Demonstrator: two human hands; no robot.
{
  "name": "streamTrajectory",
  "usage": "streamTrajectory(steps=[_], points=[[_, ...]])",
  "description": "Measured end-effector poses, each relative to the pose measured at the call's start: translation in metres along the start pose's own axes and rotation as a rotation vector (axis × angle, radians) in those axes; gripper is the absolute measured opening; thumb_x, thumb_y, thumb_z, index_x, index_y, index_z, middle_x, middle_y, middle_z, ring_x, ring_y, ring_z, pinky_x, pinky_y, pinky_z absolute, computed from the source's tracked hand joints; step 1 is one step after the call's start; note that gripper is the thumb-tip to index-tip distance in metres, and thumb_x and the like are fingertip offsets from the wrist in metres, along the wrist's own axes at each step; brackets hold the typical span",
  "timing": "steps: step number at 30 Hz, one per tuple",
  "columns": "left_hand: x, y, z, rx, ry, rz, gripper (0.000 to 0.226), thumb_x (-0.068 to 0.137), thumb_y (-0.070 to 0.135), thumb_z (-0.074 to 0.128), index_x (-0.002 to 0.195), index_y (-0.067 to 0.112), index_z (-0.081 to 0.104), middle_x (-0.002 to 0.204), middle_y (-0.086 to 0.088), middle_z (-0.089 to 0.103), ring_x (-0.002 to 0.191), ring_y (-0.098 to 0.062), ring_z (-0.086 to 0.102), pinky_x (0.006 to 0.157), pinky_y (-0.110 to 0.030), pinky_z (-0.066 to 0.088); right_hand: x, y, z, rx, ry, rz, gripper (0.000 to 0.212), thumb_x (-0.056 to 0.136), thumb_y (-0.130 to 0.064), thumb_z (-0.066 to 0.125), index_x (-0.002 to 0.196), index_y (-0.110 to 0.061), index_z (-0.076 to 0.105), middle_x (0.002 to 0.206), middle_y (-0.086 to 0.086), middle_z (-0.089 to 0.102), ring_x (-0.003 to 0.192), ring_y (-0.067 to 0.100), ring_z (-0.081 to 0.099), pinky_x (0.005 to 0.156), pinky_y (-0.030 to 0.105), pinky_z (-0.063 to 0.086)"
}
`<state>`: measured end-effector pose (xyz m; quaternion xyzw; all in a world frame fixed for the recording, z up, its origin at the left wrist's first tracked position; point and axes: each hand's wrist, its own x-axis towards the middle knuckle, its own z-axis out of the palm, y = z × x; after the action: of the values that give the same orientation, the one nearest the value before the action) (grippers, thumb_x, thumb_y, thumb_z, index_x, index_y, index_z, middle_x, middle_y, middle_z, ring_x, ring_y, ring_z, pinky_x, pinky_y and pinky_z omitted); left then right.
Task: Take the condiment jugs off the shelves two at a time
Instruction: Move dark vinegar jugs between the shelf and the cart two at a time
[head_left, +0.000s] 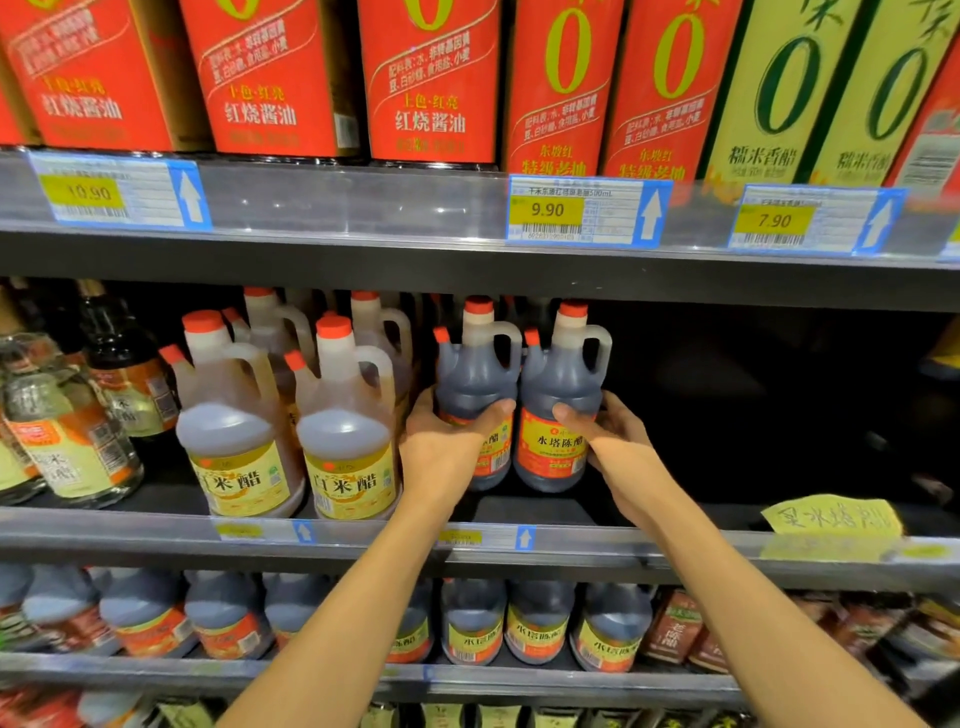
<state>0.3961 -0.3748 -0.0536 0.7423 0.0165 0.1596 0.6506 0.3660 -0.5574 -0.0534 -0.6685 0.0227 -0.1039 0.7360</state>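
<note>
Head view: my left hand (441, 447) grips one dark jug (475, 395), my right hand (615, 441) its neighbour (558, 405), both near the middle shelf's (363, 535) front edge. Next, I judge, both lift out together.

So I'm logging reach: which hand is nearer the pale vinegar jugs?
Left. The left hand grips a dark jug right beside the pale vinegar jugs; the right hand is one jug farther.

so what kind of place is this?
Most likely a supermarket condiment aisle: shelf-edge price tags, stacked rows of vinegar jugs, boxed soy sauce above. Each hand, left hand and right hand, grips a dark jug.
</note>
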Motion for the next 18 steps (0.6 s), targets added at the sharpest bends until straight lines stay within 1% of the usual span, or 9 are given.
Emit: streamTrajectory(steps=[2,4,6,8,10,13,14,16,18], points=[[0.003,-0.001,0.002,0.008,0.005,0.007,0.055,0.071,0.037,0.089,0.113,0.016,0.06,0.102,0.006,0.067,0.095,-0.012,0.063,0.082,-0.023,0.044,0.005,0.001,0.001,0.0,0.004,0.008,0.073,0.059,-0.048,0.086,0.124,-0.025,0.064,0.121,-0.002,0.073,0.118,0.018,0.067,0.098,0.037,0.053],[0.006,-0.001,0.004,0.032,0.013,0.006,0.057,0.072,0.039,0.088,0.116,0.014,0.06,0.107,0.003,0.067,0.097,-0.014,0.062,0.083,-0.022,0.042,0.01,0.002,0.001,-0.014,0.005,0.01,0.083,0.055,-0.054,0.089,0.128,-0.025,0.062,0.124,-0.001,0.072,0.12,0.02,0.065,0.103,0.041,0.052],[0.01,-0.002,0.006,0.056,0.027,-0.009,0.066,0.072,0.042,0.088,0.123,0.01,0.06,0.119,-0.003,0.068,0.108,-0.02,0.063,0.089,-0.026,0.043,0.014,0.003,0.003,-0.029,0.01,0.011,0.093,0.051,-0.061,0.093,0.13,-0.025,0.061,0.126,-0.002,0.072,0.121,0.021,0.065,0.105,0.044,0.051],[0.014,-0.001,0.007,0.07,0.042,-0.034,0.074,0.071,0.046,0.088,0.129,0.011,0.059,0.129,-0.007,0.067,0.12,-0.027,0.062,0.096,-0.031,0.045,0.018,0.003,0.004,-0.04,0.015,0.015,0.099,0.045,-0.065,0.091,0.131,-0.025,0.06,0.125,-0.002,0.072,0.12,0.02,0.066,0.106,0.046,0.051],[0.014,0.001,0.008,0.06,0.045,-0.048,0.078,0.07,0.048,0.087,0.131,0.011,0.057,0.131,-0.009,0.065,0.124,-0.029,0.06,0.098,-0.031,0.045,0.02,0.004,0.005,-0.04,0.016,0.013,0.096,0.047,-0.062,0.09,0.131,-0.025,0.06,0.124,-0.002,0.073,0.118,0.021,0.067,0.106,0.048,0.051],[0.013,0.003,0.007,0.032,0.04,-0.073,0.078,0.07,0.049,0.087,0.131,0.011,0.057,0.131,-0.009,0.065,0.124,-0.029,0.06,0.098,-0.031,0.045,0.022,0.003,0.007,-0.046,0.022,0.017,0.094,0.049,-0.06,0.088,0.13,-0.024,0.06,0.124,-0.002,0.073,0.117,0.021,0.067,0.106,0.049,0.051],[0.013,0.005,0.007,0.028,0.041,-0.072,0.08,0.067,0.053,0.087,0.129,0.012,0.058,0.13,-0.009,0.066,0.123,-0.029,0.061,0.1,-0.033,0.046,0.022,0.003,0.007,-0.047,0.023,0.014,0.095,0.048,-0.061,0.089,0.131,-0.023,0.06,0.124,-0.001,0.072,0.117,0.021,0.067,0.106,0.05,0.052],[0.012,0.006,0.007,0.034,0.069,-0.055,0.092,0.054,0.07,0.079,0.125,0.014,0.06,0.126,-0.006,0.068,0.119,-0.028,0.063,0.103,-0.041,0.049,0.024,0.002,0.009,-0.053,0.024,0.011,0.106,0.043,-0.066,0.091,0.134,-0.022,0.058,0.126,0.0,0.072,0.118,0.022,0.067,0.105,0.05,0.052],[0.013,0.005,0.007,0.036,0.092,-0.044,0.098,0.046,0.076,0.071,0.122,0.016,0.061,0.123,-0.005,0.07,0.117,-0.027,0.064,0.102,-0.045,0.05,0.025,0.001,0.009,-0.054,0.023,0.013,0.113,0.039,-0.069,0.092,0.136,-0.022,0.057,0.127,0.001,0.071,0.119,0.023,0.066,0.105,0.05,0.052]])
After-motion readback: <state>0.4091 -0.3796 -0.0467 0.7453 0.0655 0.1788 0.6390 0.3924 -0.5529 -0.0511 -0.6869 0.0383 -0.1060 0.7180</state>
